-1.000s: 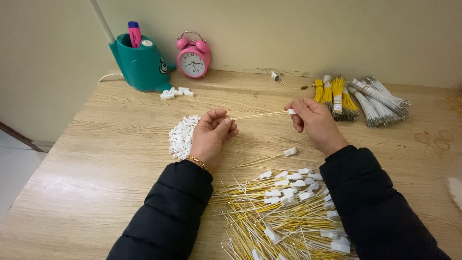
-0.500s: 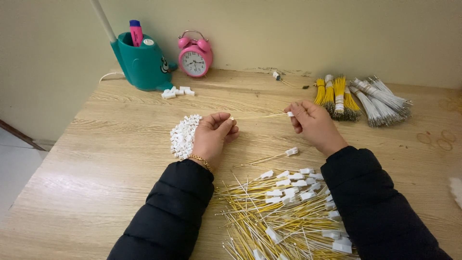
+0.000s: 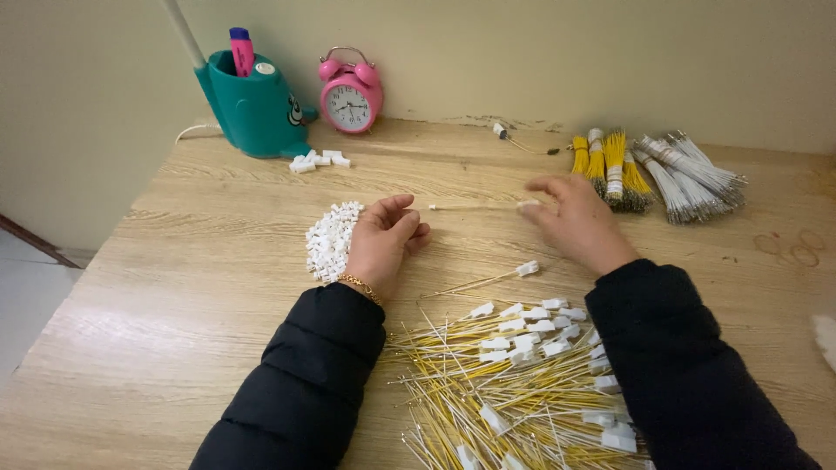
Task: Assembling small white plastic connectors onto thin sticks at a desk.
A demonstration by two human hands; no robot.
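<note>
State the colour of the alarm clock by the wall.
The alarm clock is pink with a white face, seen in the head view.

Desk clutter at the back wall
A teal pen holder [image 3: 252, 109] with a pink highlighter [image 3: 241, 50] stands beside a pink twin-bell alarm clock [image 3: 350, 93]; bundled yellow and white wires [image 3: 653, 165] lie well right.

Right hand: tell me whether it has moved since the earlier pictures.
Yes. The right hand has slid right and slightly down the table, closer to the yellow wire bundles, pulling the thin wire away from the left hand.
</note>
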